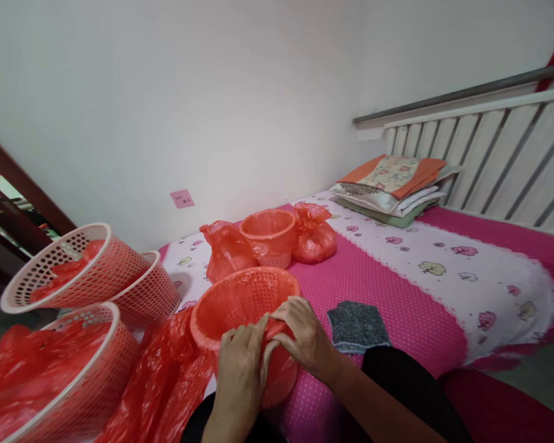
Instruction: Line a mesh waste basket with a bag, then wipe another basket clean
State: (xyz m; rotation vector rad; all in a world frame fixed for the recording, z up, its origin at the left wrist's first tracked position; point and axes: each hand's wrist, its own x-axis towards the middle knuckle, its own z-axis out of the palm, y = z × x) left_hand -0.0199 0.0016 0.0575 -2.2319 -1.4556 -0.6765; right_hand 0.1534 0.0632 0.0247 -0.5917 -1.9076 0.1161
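A basket lined with a red plastic bag [240,295] stands before me, the bag's edge folded over its rim. My left hand [242,357] pinches the red plastic at the near side of the rim. Close beside it, my right hand [300,332] also grips the plastic there, and the fingertips of both hands nearly meet. Just behind is a second basket with a red bag over its rim [268,231]. Two tied red bags [231,249] flank that basket. To my right lies a dark grey knitted cloth item [357,326].
Pink mesh baskets [138,271] with red plastic in them crowd the left. Loose red bags [166,375] lie between them and me. Folded bedding [392,184] is stacked at the back right, near a white slatted rail [480,154]. A pink patterned bedsheet [373,277] lies underneath.
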